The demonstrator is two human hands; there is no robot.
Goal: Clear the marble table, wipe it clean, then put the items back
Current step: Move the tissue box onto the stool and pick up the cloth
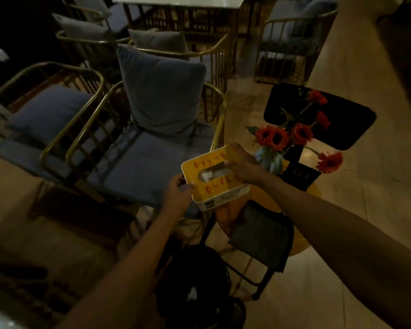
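Nearest the camera, a dark bag [195, 288] sits low on the floor between the person's two forearms, its details lost in the dim light. Just beyond it a folded dark grey cloth [259, 236] lies on the seat of a small chair with an orange seat [226, 214] and black legs.

Above the front edge of that seat the person holds a yellow tissue box [214, 176] in both hands, tilted slightly, with red lettering on its top and a white tissue showing in the oval slot. The left hand [177, 195] grips the near left corner, thumb on top and fingers curled underneath. The right hand [243, 163] grips the far right side, fingers wrapped over the top edge by the slot.

Just right of the box, on the same seat, stands a pale blue vase [272, 161] with red flowers [285, 136], and beside it a black sign [300, 178] with pale characters on it.

To the left stands a gold-framed armchair [142, 148] with blue cushions, a second like it further left. Farther back stands a table with a pale top [183, 2], with more such chairs around it.
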